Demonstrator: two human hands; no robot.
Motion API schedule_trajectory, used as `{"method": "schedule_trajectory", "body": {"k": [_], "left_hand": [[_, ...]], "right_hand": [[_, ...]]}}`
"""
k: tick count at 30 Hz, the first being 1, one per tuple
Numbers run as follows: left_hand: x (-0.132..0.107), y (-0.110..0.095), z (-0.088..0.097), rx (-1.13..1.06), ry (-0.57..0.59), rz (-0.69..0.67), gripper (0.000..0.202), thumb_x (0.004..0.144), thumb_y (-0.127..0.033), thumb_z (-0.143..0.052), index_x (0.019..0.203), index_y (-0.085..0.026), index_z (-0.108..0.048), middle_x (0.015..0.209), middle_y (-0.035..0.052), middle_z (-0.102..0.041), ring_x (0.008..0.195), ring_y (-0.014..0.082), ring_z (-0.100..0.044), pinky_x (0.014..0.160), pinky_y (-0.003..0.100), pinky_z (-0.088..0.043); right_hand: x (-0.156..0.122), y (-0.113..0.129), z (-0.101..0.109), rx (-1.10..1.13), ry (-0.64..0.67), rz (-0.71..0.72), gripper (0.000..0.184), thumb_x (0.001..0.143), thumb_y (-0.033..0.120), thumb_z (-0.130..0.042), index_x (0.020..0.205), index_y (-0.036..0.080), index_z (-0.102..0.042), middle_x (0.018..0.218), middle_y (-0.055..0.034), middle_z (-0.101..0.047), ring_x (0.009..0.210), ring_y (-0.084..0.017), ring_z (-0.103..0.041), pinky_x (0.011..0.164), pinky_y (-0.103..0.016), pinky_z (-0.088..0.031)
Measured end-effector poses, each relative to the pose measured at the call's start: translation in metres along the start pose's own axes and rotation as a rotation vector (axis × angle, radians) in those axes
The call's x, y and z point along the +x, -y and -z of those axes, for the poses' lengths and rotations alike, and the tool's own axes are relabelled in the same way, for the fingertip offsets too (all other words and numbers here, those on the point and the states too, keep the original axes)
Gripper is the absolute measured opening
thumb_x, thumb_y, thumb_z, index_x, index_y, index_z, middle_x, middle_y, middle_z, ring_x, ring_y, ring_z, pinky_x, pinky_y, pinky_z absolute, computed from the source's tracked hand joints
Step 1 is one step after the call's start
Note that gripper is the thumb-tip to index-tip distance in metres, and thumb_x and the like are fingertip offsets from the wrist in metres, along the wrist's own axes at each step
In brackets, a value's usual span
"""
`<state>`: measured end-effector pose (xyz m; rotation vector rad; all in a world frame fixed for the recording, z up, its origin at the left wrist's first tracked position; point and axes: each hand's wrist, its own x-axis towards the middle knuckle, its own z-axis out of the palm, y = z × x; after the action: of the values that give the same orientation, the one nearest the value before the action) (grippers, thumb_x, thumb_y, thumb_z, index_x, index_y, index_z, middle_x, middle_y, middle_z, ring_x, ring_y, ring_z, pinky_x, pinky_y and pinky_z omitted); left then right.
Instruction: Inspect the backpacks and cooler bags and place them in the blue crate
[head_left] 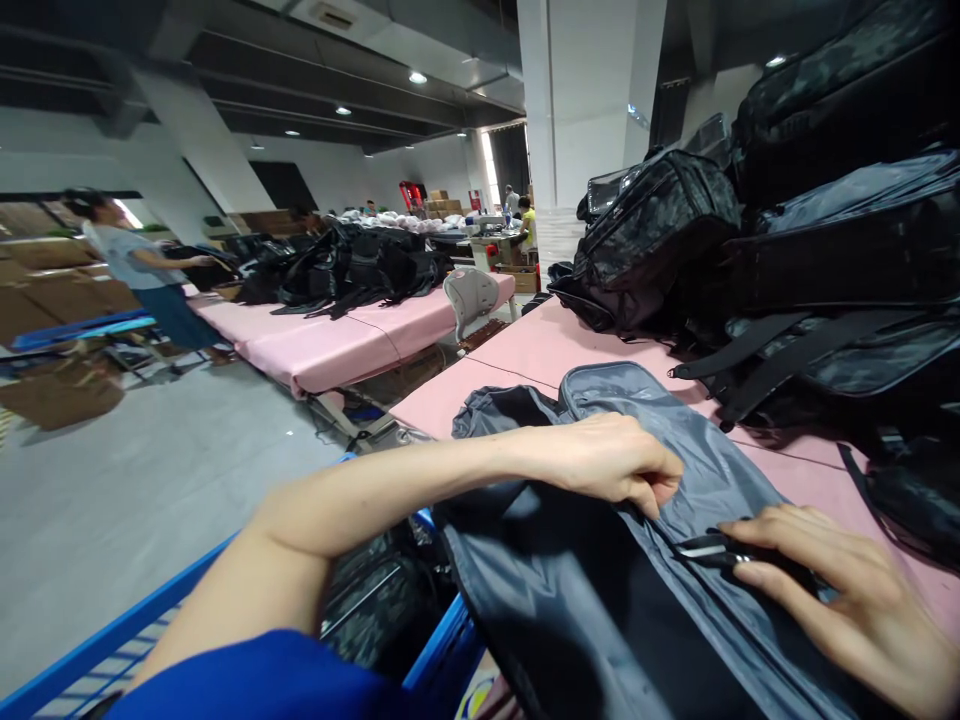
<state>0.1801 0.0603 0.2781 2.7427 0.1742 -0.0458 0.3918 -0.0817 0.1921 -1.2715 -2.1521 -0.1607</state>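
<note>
A backpack [675, 420] lies spread out with its grey lining showing, partly over the pink table's edge. My left hand [619, 460] is closed in a pinch at the lining's dark seam; the fingertips seem to grip the fabric there. Between the thumb and fingers of my right hand [832, 570] is a pair of thread snips [712, 550] with a black grip. Its blades point left along the seam, just below my left hand. Whether a loose thread lies between the blades is too small to tell.
Black camouflage backpacks [652, 230] are piled on the pink table [525, 345] at right. A blue plastic crate [142, 610] holding bags stands at lower left. Beyond are another pink table [337, 350] with black bags, a grey chair [471, 300] and a standing person [142, 260].
</note>
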Motion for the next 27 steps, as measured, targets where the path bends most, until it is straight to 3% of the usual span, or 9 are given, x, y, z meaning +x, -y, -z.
{"method": "schedule_trajectory", "body": {"k": [4, 10, 18, 27], "left_hand": [[0.003, 0.001, -0.003, 0.045, 0.060, -0.022, 0.010, 0.078, -0.020, -0.066, 0.088, -0.018, -0.066, 0.086, -0.0008, -0.069, 0.079, 0.0112, -0.060, 0.061, 0.018, -0.035], [0.005, -0.009, -0.001, 0.128, 0.104, 0.025, 0.004, 0.075, -0.015, -0.066, 0.075, -0.018, -0.068, 0.074, -0.0001, -0.069, 0.071, 0.0115, -0.061, 0.053, 0.020, -0.033], [0.004, -0.020, -0.005, 0.280, 0.098, 0.091, 0.008, 0.076, -0.014, -0.058, 0.074, -0.018, -0.064, 0.076, 0.0025, -0.065, 0.070, 0.0161, -0.060, 0.047, 0.026, -0.028], [0.001, -0.016, -0.020, 0.174, -0.066, 0.097, 0.007, 0.083, -0.012, -0.050, 0.081, -0.017, -0.055, 0.076, 0.0007, -0.065, 0.071, 0.0142, -0.060, 0.060, 0.023, -0.038]], "right_hand": [[-0.002, -0.002, -0.004, -0.013, 0.003, -0.005, 0.023, 0.085, 0.030, -0.057, 0.108, 0.028, -0.054, 0.093, 0.0020, -0.067, 0.086, -0.014, -0.063, 0.075, -0.024, -0.049], [-0.003, -0.004, -0.004, 0.005, -0.014, -0.035, 0.021, 0.084, 0.031, -0.058, 0.106, 0.029, -0.057, 0.092, 0.0028, -0.067, 0.084, -0.014, -0.064, 0.073, -0.023, -0.050], [0.003, 0.001, -0.003, 0.074, -0.044, -0.128, 0.017, 0.084, 0.036, -0.057, 0.098, 0.030, -0.064, 0.088, 0.0015, -0.068, 0.079, -0.016, -0.065, 0.068, -0.025, -0.053], [0.004, -0.001, -0.009, 0.086, -0.041, -0.212, 0.021, 0.083, 0.039, -0.057, 0.097, 0.026, -0.066, 0.090, -0.0012, -0.069, 0.083, -0.017, -0.065, 0.072, -0.026, -0.054]]}}
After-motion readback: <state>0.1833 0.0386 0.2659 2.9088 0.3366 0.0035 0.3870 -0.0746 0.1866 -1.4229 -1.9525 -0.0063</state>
